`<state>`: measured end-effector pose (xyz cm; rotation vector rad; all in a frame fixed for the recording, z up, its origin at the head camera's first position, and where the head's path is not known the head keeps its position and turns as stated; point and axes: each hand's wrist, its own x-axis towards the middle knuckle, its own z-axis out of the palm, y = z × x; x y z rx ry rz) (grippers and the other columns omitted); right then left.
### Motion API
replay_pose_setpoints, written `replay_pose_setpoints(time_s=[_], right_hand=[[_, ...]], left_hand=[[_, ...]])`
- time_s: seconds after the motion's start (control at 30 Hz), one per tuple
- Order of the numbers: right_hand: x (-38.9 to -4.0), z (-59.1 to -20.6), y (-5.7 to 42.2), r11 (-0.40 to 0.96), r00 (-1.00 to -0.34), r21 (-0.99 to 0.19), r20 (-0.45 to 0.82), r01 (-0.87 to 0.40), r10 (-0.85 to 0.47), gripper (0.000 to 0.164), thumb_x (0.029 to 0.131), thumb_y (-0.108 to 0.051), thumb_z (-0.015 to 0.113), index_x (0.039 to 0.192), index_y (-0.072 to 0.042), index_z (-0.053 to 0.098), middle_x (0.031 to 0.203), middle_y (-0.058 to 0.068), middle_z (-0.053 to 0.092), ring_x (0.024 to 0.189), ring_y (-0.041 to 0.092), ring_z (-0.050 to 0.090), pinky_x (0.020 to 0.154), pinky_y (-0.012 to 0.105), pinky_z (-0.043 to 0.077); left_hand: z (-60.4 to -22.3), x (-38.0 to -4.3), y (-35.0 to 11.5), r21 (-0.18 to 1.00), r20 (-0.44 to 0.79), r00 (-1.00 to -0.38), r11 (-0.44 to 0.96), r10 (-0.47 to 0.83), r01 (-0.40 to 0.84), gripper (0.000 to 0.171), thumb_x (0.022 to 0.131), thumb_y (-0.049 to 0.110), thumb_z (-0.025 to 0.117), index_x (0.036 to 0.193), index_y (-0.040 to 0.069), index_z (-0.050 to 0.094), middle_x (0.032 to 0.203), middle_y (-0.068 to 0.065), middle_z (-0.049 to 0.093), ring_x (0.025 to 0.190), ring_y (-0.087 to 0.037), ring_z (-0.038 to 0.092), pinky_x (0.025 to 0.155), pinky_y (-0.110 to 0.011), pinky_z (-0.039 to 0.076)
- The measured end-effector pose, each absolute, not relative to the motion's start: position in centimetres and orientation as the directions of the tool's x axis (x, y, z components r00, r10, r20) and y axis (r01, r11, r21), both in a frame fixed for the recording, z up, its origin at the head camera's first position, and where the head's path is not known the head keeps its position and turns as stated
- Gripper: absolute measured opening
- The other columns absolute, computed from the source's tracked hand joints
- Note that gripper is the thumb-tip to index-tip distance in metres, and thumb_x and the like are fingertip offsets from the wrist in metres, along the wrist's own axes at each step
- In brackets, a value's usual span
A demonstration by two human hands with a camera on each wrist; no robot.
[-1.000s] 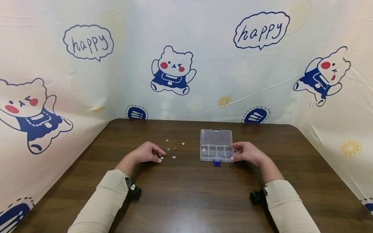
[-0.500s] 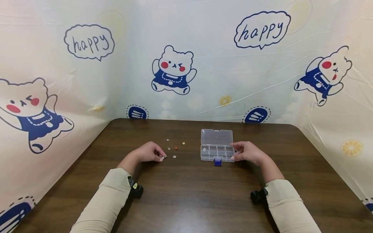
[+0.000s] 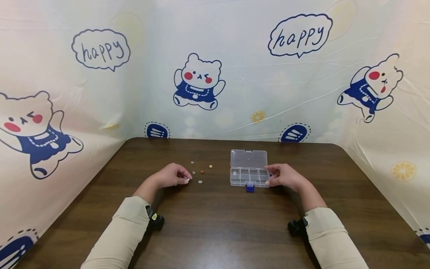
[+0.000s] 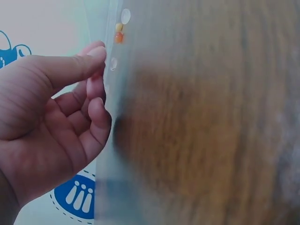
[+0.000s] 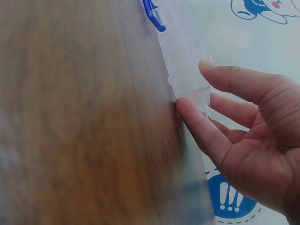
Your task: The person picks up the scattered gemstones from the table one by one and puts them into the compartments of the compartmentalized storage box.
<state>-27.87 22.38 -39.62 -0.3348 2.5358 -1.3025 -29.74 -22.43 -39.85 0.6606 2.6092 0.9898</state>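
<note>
At the left of the table, my left hand [image 3: 171, 175] pinches a small white bead-like piece [image 3: 189, 179] between thumb and fingertips. In the left wrist view the fingertips hide that piece. Just beyond this hand lie an orange piece [image 3: 202, 172], a yellow piece [image 3: 210, 166] and several pale ones, such as a clear disc [image 3: 200, 182]. A clear plastic compartment box [image 3: 240, 184] stands with its lid [image 3: 249, 159] raised at the back. My right hand [image 3: 283, 175] holds the box's right end, the thumb at its front corner. One whitish piece [image 3: 234, 173] sits in the back left compartment.
The blue latch [image 3: 250, 188] hangs down at the front of the box. Around the brown wooden table [image 3: 215, 231] stands a pale printed cloth backdrop [image 3: 144, 93]. A black camera [image 3: 157, 222] is strapped to the left wrist, another camera [image 3: 295, 228] to the right.
The left fingers have closed round the white piece and shifted slightly right and back with it. The right hand and the box have stayed in place.
</note>
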Motion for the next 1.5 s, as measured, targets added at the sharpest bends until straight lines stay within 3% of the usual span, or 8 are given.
replay_pose_setpoints(time_s=[0.63,1.0,1.3,1.5], right_hand=[[-27.7,-39.5,22.3,0.563,-0.934,-0.822,-0.129,-0.087,-0.333,0.067,0.081,-0.010,0.078,0.140,0.000,0.049,0.135,0.026,0.049,0.096,0.027,0.053,0.093,0.043,0.050],[-27.8,-39.5,22.3,0.558,-0.935,-0.826,-0.137,-0.075,-0.328,0.067,0.082,-0.009,0.078,0.140,0.000,0.049,0.137,0.027,0.048,0.095,0.027,0.055,0.094,0.044,0.049],[-28.0,-39.5,22.2,0.560,-0.932,-0.826,-0.149,-0.067,-0.330,0.067,0.082,-0.009,0.078,0.141,0.000,0.048,0.138,0.027,0.047,0.096,0.027,0.055,0.096,0.045,0.048],[-28.2,-39.5,22.4,0.565,-0.925,-0.822,-0.155,-0.074,-0.346,0.067,0.080,-0.010,0.079,0.139,0.000,0.048,0.134,0.025,0.049,0.096,0.027,0.055,0.096,0.044,0.048]], left_hand=[[-38.8,-29.7,-20.3,0.780,-0.045,-0.914,0.586,0.403,0.220,0.014,0.090,0.007,0.070,0.103,0.003,0.072,0.100,-0.008,0.070,0.076,-0.023,0.058,0.068,-0.036,0.053],[-38.7,-30.0,-19.5,0.814,0.017,-0.922,0.531,0.387,0.238,0.019,0.087,0.009,0.073,0.105,0.002,0.073,0.091,-0.003,0.070,0.076,-0.020,0.058,0.071,-0.040,0.054],[-38.6,-30.3,-18.9,0.831,0.037,-0.915,0.497,0.402,0.252,0.022,0.087,0.006,0.073,0.108,-0.002,0.071,0.097,-0.015,0.073,0.078,-0.020,0.061,0.069,-0.039,0.053],[-38.5,-30.0,-18.3,0.824,0.062,-0.908,0.492,0.415,0.281,0.023,0.086,0.007,0.074,0.107,-0.003,0.071,0.091,-0.008,0.073,0.075,-0.018,0.060,0.068,-0.040,0.053]])
